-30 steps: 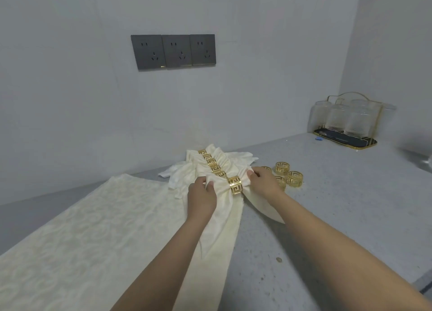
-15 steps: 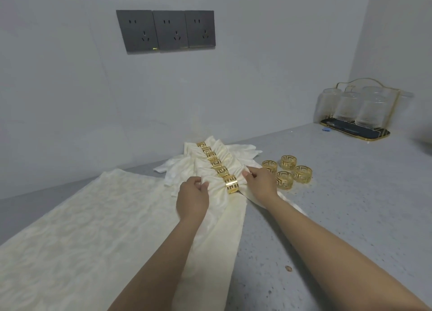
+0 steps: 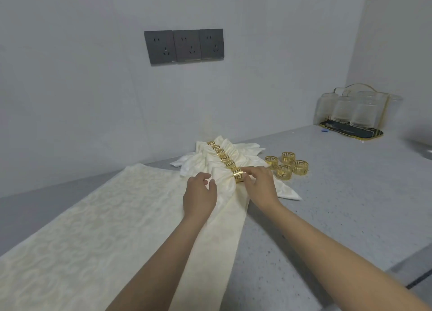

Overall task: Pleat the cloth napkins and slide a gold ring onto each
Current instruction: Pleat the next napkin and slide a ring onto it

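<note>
Several cream pleated napkins (image 3: 205, 158) lie side by side near the wall, each cinched by a gold ring, the rings forming a row (image 3: 221, 154). On the nearest napkin (image 3: 225, 184), my right hand (image 3: 259, 184) pinches its gold ring (image 3: 237, 177) from the right. To the left of that ring, my left hand (image 3: 198, 195) pinches the gathered cloth of the same napkin. Several loose gold rings (image 3: 288, 166) stand in a cluster just to the right of the napkins.
A large cream cloth (image 3: 93, 221) is spread flat over the left of the grey counter (image 3: 339, 193). A gold-framed rack of glass tumblers (image 3: 353, 114) stands at the back right. Three dark wall sockets (image 3: 184, 45) sit above. The counter's front edge runs at lower right.
The right hand has shifted from the cloth beside the ring onto the ring itself. The left hand stays pinching the cloth. The camera view has moved.
</note>
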`<state>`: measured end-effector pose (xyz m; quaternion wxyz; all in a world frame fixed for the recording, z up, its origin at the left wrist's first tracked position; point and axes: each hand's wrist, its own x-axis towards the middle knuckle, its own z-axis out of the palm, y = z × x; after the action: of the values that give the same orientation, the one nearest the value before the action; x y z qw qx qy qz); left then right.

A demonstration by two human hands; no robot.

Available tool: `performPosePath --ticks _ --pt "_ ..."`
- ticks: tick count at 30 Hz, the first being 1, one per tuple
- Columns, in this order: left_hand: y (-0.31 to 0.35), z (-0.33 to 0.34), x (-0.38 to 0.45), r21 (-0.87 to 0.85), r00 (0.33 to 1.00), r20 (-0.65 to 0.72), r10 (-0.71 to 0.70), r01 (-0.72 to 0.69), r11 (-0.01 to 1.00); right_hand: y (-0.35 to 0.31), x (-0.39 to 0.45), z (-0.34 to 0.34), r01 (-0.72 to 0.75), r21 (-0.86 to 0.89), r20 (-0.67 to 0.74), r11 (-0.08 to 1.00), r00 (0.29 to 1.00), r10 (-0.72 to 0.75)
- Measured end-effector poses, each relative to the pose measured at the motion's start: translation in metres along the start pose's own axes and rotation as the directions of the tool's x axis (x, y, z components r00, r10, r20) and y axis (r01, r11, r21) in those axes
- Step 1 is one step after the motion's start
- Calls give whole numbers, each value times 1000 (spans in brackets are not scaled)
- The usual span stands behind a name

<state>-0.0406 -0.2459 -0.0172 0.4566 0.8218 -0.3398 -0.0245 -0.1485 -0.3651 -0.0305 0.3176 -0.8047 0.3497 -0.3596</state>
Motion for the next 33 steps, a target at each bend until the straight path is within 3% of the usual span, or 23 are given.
performPosePath --ticks 6,13,22,25,28,30,33 --pt "-8 -39 -52 12 997 64 36 -37 999 -33 -60 7 65 129 20 989 997 -68" --pt "-39 -90 -109 106 991 132 -20 6 994 -60 -128 30 82 191 152 978 982 -112" --pt "-89 -129 -157 193 983 164 -80 48 980 -64 -171 51 92 153 301 984 944 -135" --pt "-99 -143 -172 241 971 225 -87 31 970 -65 -176 52 133 65 419 989 896 -148" --pt "-103 -161 -184 275 939 326 -111 18 961 -67 -182 42 313 -123 614 942 770 -175" --pt "-107 -168 -190 265 931 347 -113 19 964 -71 -187 33 347 -121 695 930 699 -170" --pt "-112 -170 -194 175 955 278 -101 53 983 -75 -191 29 284 -36 654 958 732 -192"
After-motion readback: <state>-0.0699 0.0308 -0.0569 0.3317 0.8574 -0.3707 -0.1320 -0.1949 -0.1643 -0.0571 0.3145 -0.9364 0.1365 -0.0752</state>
